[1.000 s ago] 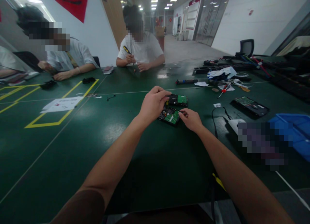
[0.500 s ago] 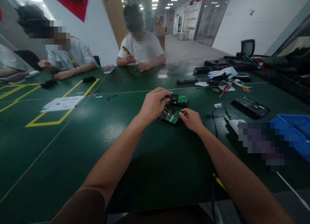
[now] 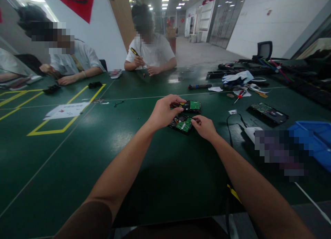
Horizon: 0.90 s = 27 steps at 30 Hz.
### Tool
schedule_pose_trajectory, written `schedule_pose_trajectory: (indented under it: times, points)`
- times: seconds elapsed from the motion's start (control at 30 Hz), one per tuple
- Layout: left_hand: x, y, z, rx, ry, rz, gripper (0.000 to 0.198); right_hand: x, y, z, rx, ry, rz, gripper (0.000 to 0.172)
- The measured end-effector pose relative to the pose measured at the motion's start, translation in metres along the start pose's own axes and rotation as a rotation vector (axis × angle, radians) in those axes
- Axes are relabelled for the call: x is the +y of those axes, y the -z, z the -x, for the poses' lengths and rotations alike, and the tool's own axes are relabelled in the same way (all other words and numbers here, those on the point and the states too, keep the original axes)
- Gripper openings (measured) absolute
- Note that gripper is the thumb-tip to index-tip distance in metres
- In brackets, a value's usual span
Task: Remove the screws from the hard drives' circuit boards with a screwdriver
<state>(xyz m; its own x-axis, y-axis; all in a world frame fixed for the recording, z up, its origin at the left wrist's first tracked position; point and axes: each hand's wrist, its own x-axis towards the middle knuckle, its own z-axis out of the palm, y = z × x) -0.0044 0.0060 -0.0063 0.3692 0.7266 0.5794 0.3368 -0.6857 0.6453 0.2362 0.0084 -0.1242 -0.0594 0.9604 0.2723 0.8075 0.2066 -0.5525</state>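
Two hard drives with green circuit boards lie on the green table in front of me. My left hand (image 3: 165,109) is over their left side, thumb and fingers closed on a black-and-yellow screwdriver (image 3: 182,104); only part of its handle shows and its shaft is hidden. The far hard drive (image 3: 193,106) is just beyond those fingers. At the right edge of the near hard drive (image 3: 182,124), my right hand (image 3: 204,127) has its thumb and fingers pinched on the drive's side.
To the right lie another hard drive (image 3: 267,114), a red-handled screwdriver (image 3: 240,96), a cable (image 3: 229,128) and a blue bin (image 3: 315,139). A dark cylindrical tool (image 3: 199,87) rests farther back. Across the table, a person (image 3: 152,52) holds a yellow-and-black screwdriver (image 3: 134,52).
My left fingers have shifted slightly, with the thumb reaching farther right and more of the yellow on the screwdriver showing. My right hand and both hard drives stay in place.
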Motion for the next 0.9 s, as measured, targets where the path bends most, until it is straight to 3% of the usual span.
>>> schedule_pose_trajectory:
  times: [0.37, 0.9]
  points:
    - [0.0000, -0.0009, -0.0003, -0.010, -0.002, -0.047, 0.028, 0.0029, -0.0022, 0.0004, 0.005, 0.000, -0.018, 0.028]
    - [0.0050, -0.0014, 0.0018, 0.023, 0.025, 0.011, 0.014, 0.0014, -0.0004, -0.0005, -0.005, -0.002, 0.005, 0.029]
